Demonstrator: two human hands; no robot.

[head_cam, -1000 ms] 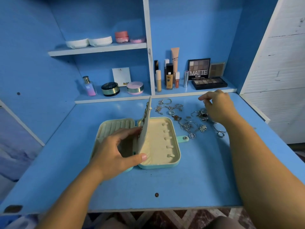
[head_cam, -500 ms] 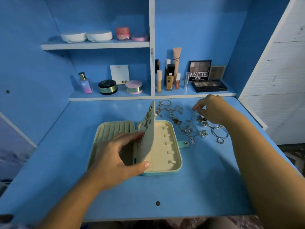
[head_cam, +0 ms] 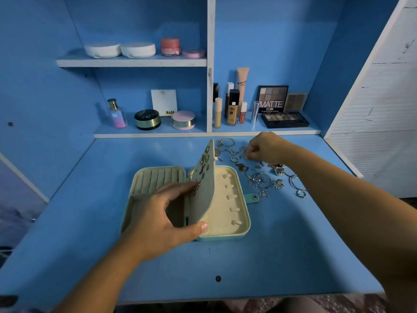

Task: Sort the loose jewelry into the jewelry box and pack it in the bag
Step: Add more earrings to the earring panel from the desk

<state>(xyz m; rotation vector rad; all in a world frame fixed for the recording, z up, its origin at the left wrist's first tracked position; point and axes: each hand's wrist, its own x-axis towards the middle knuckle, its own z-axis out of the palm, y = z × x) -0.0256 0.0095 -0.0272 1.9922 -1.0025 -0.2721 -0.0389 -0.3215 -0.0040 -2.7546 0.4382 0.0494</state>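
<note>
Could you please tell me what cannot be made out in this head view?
Head view: anything in the right hand, hidden by its curled fingers.
Head view: near-left compartment of the jewelry box, covered by the left hand holding the flap.
Head view: loose jewelry, too small to identify.
Bag: not visible.

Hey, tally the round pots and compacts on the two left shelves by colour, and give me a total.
white compacts: 2
red jar: 1
pink pots: 2
black jar: 1
Total: 6
</note>
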